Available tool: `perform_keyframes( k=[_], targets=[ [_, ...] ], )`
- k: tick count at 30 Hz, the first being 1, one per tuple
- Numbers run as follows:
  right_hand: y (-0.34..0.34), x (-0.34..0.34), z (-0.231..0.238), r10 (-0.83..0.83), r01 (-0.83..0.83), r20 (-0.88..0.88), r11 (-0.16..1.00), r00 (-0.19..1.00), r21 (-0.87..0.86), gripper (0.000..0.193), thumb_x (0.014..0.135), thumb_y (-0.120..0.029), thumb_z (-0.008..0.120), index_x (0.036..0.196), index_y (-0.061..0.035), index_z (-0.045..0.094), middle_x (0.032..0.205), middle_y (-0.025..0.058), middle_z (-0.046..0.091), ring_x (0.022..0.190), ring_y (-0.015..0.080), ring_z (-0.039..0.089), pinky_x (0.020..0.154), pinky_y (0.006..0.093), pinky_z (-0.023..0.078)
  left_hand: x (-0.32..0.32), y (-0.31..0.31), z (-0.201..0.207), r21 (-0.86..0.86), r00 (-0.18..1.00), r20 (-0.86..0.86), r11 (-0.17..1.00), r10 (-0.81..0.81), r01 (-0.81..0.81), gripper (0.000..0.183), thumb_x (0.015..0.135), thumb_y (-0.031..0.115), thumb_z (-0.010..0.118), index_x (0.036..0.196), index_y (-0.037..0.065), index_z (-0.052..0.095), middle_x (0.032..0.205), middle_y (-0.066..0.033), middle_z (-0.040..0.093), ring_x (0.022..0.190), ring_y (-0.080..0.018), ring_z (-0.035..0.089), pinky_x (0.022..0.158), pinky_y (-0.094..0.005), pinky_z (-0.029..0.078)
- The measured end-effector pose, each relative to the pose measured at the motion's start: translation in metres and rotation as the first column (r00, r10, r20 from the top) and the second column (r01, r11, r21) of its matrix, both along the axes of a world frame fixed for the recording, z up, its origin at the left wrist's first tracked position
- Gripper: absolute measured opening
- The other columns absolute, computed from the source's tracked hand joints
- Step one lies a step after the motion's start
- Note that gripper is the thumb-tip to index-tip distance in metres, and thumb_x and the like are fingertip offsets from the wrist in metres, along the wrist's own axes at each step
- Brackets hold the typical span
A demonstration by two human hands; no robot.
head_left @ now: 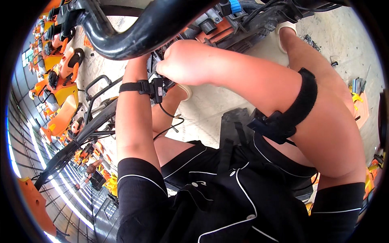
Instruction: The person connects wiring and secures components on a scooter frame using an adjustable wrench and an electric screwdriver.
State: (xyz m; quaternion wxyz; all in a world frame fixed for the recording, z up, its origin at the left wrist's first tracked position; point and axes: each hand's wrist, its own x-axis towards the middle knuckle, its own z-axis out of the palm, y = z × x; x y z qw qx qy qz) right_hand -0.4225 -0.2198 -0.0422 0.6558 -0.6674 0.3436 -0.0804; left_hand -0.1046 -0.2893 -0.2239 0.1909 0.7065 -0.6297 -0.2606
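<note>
A thick bent black tube (133, 40) crosses the upper part of the head view, in front of a partly stripped vehicle frame (247, 38) with cables and orange parts. My right hand (180, 60) is closed beside the underside of that tube, close to dark mechanical parts. Its fingertips are turned away, so whatever they grip cannot be made out. To its left, my left forearm runs up behind the tube; the tube covers my left hand and its fingers. Black straps circle both forearms, and the left one carries a small black box (158, 90) with a cable.
Several orange and yellow scooters (60, 97) stand in rows on the left. A thin black bar frame (95, 103) reaches past my left arm. Tools (357, 87) and yellow pieces lie at the right on the concrete floor (208, 101). My legs straddle the work area.
</note>
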Motion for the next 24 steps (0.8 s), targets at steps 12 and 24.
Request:
perform_keyframes(
  k=[12,24],
  targets=[
    [-0.003,0.008,-0.008,-0.081,0.079,0.018,0.992,0.997,0.096,0.023,0.091,-0.013,0.056,0.085,0.0048,0.070,0.080,0.0151,0.069,0.075,0.0200,0.063,0.067,0.0383,0.048,-0.065,0.014,0.076,0.467,0.757,-0.429,0.838,0.493,-0.282,0.041,0.105,0.040,0.052,0.084,0.004,0.055,0.072,-0.0040,0.056,0.064,-0.0138,0.051,0.058,-0.0318,0.041],
    [-0.014,-0.002,-0.007,-0.122,0.111,0.067,0.983,0.990,0.145,0.046,0.096,-0.032,0.047,0.092,0.0049,0.074,0.078,0.0190,0.071,0.070,0.0283,0.069,0.069,0.0406,0.055,-0.078,0.090,0.094,0.219,0.968,0.246,0.971,0.041,-0.097,0.040,0.094,0.037,0.064,0.103,-0.001,0.060,0.109,-0.0248,0.069,0.095,-0.0349,0.067,0.084,-0.0413,0.050]
  ],
)
